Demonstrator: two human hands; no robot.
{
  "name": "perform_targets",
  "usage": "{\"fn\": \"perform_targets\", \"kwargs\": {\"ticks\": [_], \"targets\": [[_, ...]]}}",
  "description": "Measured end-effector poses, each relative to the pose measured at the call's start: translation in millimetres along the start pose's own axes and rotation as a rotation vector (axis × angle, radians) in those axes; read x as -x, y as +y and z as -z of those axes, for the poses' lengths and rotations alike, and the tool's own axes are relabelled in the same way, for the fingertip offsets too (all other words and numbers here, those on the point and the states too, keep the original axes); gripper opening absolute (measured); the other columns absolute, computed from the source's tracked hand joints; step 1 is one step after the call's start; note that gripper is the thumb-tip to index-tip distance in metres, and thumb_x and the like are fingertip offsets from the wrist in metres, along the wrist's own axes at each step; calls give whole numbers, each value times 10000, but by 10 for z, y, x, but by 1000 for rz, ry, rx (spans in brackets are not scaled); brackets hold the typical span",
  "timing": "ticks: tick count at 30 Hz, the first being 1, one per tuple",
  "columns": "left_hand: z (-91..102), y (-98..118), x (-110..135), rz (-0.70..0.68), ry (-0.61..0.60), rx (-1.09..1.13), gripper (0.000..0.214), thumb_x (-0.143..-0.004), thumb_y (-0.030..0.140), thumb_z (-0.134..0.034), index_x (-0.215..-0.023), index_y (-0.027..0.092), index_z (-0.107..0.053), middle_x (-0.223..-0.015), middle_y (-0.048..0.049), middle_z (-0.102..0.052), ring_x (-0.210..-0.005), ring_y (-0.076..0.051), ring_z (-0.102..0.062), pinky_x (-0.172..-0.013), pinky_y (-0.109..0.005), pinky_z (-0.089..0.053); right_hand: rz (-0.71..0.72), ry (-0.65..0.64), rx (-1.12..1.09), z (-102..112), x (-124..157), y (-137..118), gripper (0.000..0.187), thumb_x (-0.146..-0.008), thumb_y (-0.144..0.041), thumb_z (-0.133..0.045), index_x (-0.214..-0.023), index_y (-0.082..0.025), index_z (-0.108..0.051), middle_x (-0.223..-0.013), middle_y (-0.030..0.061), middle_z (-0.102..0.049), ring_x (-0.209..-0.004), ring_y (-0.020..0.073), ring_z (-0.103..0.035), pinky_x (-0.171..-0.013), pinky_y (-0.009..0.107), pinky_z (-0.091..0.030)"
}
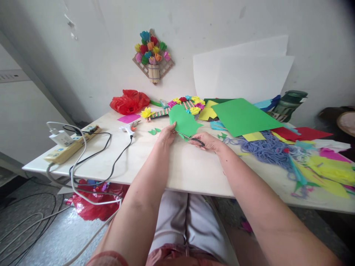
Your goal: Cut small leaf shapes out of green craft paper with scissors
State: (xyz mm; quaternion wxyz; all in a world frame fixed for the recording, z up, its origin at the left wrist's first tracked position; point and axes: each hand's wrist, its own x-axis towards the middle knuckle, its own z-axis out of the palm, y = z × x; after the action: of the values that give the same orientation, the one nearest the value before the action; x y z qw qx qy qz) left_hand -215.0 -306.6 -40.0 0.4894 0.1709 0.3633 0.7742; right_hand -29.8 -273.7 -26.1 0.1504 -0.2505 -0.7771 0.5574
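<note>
My left hand (168, 134) is closed on the lower left edge of a green paper sheet (184, 120), whose edges are cut unevenly. In my right hand (206, 142) is a pair of scissors (197, 141) with dark handles. Its blades point left and lie at the sheet's lower edge, close to my left fingers. Small green cut leaf shapes (154, 131) lie on the table left of the sheet, and more green scraps (222, 136) lie to the right. Behind the sheet is a craft piece with colourful paper flowers (195, 105), partly hidden by it.
A white glue gun (128, 128) with a black cord and a power strip (72, 144) are on the left of the table (194, 177). To the right are a large green sheet (246, 117), blue-purple yarn (260, 151), coloured paper and a dark bottle (290, 105). A red bag (129, 101) sits behind.
</note>
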Motion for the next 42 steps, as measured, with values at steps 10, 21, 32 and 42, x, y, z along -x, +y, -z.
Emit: {"fn": "perform_targets", "kwargs": {"ticks": [10,21,32,42], "targets": [[-10,-5,3,-19,-18,2,141,-716,87,-593,-851,110,-626,-707,-38,-661,-665,-117,-605,-770,-252,-466,16,4,50,2,26,-60,324,-590,-395,-697,-564,-134,-506,-388,-76,-380,-305,16,-267,-307,183,-180],[1,21,18,-46,-8,-46,54,-696,138,-594,-742,114,-609,-646,-31,-630,-624,-117,-574,-728,-257,-453,35,28,120,45,-25,76,406,-576,-510,-683,-623,-116,-593,-402,-69,-389,-322,28,-283,-323,193,-177],[43,62,-37,-392,289,-361,109,-680,219,-628,-756,169,-569,-629,27,-591,-577,-63,-546,-594,-162,-420,32,192,86,24,-56,81,395,-528,-492,-719,-588,-134,-565,-382,-87,-354,-331,28,-271,-305,184,-212],[-38,77,125,-409,285,-1154,130,-590,250,-661,-523,204,-560,-615,-45,-582,-874,-220,-555,-751,-274,-412,28,490,96,74,-143,149,415,-548,-495,-710,-750,-143,-620,-542,-18,-549,-394,75,-437,-349,211,-383]]}}
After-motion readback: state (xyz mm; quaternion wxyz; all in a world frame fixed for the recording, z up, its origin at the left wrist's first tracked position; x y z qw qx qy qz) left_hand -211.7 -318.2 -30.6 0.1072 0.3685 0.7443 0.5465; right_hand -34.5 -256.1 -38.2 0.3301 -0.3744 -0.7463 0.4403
